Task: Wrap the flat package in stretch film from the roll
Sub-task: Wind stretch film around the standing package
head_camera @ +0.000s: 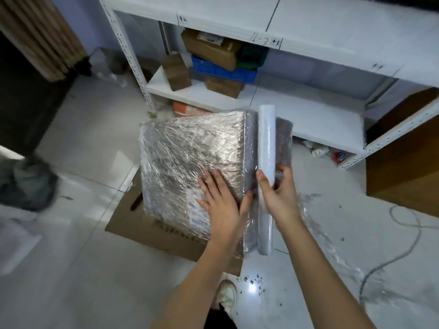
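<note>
Pale floor tiles [78,233] filled the scene, with a dark heap of cloth [28,184] at the left edge and white metal shelving [308,43] across the top, stocked with cardboard boxes [213,51] and a blue crate [223,70]. At centre, the flat package [185,157] was seen, already covered in wrinkled, shiny film and apparently resting on a flattened cardboard sheet [147,229] on the floor. The left hand [221,205] was laid flat on the package's lower right part, fingers spread and straight, apparently to pin it down and keep the film from slipping. Just right of it, the roll [267,176] of stretch film was held upright along the package's right edge, film running from it onto the package. The right hand [278,191] was curled around the roll's middle, seemingly to keep tension. Loose film scraps [332,245] and a grey cable [403,245] lay at lower right.
</note>
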A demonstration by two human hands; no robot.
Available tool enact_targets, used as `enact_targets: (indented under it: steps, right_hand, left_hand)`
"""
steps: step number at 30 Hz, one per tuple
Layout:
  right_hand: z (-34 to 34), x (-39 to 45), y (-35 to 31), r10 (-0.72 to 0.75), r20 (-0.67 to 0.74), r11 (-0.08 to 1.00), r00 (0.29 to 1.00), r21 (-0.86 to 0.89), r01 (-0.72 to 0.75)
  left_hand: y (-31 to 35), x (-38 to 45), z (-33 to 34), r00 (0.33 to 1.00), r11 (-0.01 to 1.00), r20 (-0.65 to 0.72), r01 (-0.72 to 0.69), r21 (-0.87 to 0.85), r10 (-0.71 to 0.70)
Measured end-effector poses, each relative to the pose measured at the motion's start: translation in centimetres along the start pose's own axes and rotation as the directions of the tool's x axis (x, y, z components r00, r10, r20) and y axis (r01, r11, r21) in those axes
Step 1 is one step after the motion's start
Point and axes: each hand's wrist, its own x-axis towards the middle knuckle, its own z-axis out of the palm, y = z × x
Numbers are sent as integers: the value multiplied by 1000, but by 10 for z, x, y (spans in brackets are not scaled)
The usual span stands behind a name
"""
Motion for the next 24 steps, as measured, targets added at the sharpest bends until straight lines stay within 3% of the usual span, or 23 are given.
enact_targets:
  steps: [6, 16, 24]
  right_hand:
    - [16, -10, -14, 54, 8, 993, 998, -102, -53]
    - [48, -21, -37, 76, 134, 953, 988, -301, -32]
    - [75, -31, -56, 79, 190, 907, 979, -421, 8]
  left_hand:
    - [-17, 1, -35, 999, 999, 21, 30, -24, -29]
    - [-8, 31, -94, 934, 937, 132, 342, -70, -331]
    - [-28, 39, -131, 891, 892, 254, 423, -161, -377]
